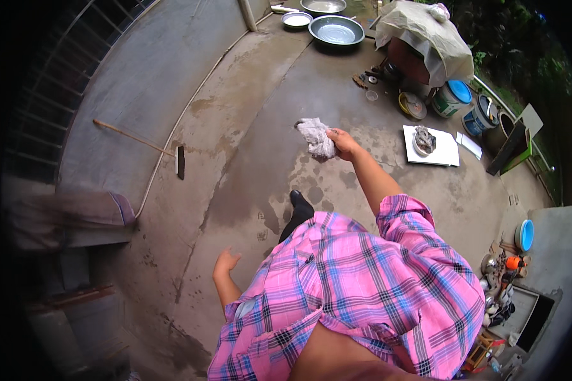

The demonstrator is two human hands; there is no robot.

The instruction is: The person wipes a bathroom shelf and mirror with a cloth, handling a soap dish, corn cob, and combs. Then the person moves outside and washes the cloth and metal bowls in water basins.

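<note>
My right hand [344, 144] grips a crumpled greyish-white cloth [316, 138], held out in front of me above the concrete floor [248, 190]. Dark smudges show along the cloth's edges. My left hand [227, 262] hangs low at my side with its fingers apart and nothing in it. Below the cloth the concrete is blotched with wet patches. One black shoe [296, 197] of mine shows ahead of the pink plaid shirt I wear.
Metal basins [336, 31] stand at the far end. On the right, a white board [431, 155] carries a bowl with a dark rag, near several buckets [451, 97]. A long-handled floor brush [179, 163] leans by the left wall. Clutter [498, 295] lines the lower right.
</note>
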